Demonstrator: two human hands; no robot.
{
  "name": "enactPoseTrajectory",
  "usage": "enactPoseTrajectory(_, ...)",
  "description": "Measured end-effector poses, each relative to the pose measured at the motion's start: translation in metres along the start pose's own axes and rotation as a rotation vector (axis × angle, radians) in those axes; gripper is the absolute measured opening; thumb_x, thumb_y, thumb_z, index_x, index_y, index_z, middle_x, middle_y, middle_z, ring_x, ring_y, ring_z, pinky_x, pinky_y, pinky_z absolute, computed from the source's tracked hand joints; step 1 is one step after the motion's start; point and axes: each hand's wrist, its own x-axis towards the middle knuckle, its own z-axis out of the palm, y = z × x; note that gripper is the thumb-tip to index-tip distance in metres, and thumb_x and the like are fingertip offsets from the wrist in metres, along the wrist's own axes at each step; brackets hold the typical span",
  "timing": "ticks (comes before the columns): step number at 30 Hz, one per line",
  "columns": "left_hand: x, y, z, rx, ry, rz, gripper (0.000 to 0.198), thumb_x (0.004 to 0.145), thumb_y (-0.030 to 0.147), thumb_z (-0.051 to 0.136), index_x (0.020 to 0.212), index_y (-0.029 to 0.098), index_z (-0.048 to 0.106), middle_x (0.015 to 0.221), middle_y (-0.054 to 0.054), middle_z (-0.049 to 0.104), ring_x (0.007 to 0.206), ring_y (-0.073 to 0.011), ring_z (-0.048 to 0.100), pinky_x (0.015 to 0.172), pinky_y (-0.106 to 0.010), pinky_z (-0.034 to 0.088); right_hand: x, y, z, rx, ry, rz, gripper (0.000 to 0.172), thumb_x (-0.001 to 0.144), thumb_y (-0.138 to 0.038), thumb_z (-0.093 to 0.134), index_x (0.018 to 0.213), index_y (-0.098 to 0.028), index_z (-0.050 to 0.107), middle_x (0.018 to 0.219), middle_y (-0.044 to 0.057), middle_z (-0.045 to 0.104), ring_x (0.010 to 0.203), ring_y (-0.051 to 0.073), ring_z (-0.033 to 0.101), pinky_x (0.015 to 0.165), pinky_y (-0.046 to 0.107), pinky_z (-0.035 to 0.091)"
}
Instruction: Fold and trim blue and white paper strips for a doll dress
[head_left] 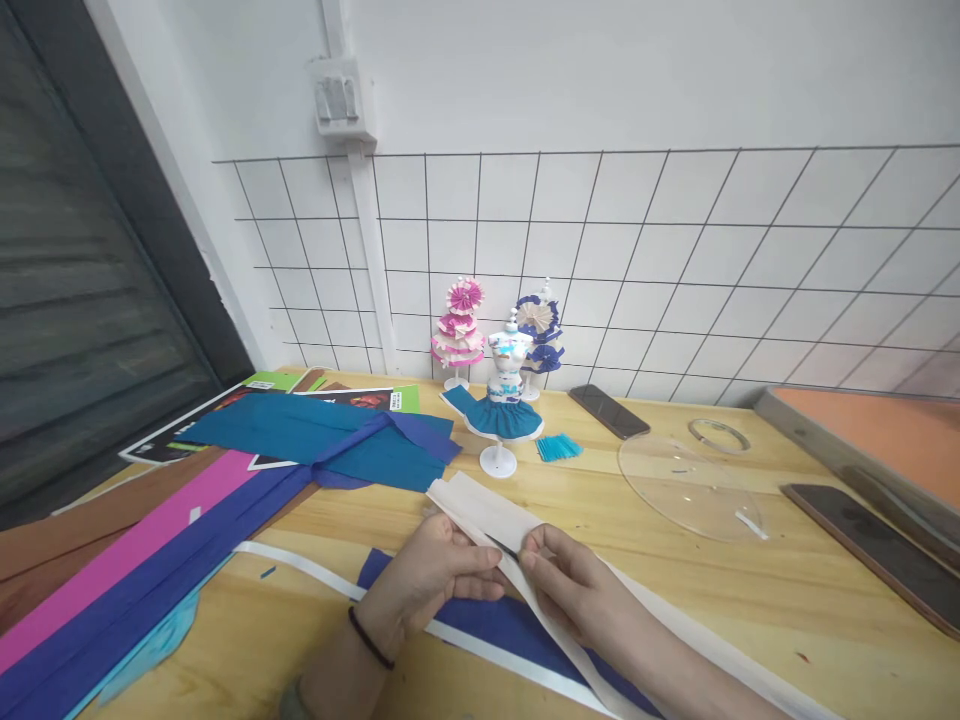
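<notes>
A long cream crepe-paper strip (484, 505) is held above the table, one layer partly folded over another. My left hand (439, 570) pinches its near edge between thumb and fingers. Close beside it, my right hand (574, 585) pinches the same strip, and a narrow dark slit shows between the layers at its fingertips. Beneath both hands lies dark blue paper (487, 620) with a white strip along its edge. Just beyond the paper stands a small white dress-form figure (510, 360) wearing a teal gathered skirt (501, 418).
Pink (459, 335) and dark blue (541, 335) paper-dressed figures stand by the wall. Teal paper sheets (262, 430) and long coloured strips cover the left side. To the right are a phone (609, 410), a clear disc (675, 480), a tape roll (718, 436) and another phone (862, 540).
</notes>
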Motion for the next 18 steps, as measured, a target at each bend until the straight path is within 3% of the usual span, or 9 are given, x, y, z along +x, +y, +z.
enactPoseTrajectory(9, 0.0002, -0.0006, -0.0035, 0.003, -0.019, -0.012, 0.035, 0.067, 0.025, 0.072, 0.096, 0.010, 0.061, 0.084, -0.012, 0.070, 0.074, -0.0189, 0.067, 0.061, -0.024, 0.052, -0.0021, -0.0016, 0.0005, 0.001, 0.014, 0.008, 0.042, 0.077, -0.063, 0.048, 0.076, -0.022, 0.040, 0.053, -0.010, 0.029, 0.043, 0.007, 0.020, 0.040, 0.021, 0.014)
enactPoseTrajectory(18, -0.0013, 0.0037, -0.0093, 0.010, 0.068, -0.037, 0.025, 0.070, 0.028, 0.069, 0.085, 0.009, 0.063, 0.078, -0.011, 0.070, 0.069, -0.0176, 0.067, 0.059, -0.024, 0.051, -0.0025, 0.0049, -0.0048, 0.012, 0.008, 0.008, 0.043, 0.077, -0.064, 0.048, 0.079, -0.022, 0.041, 0.053, -0.010, 0.029, 0.042, 0.006, 0.019, 0.038, 0.020, 0.014)
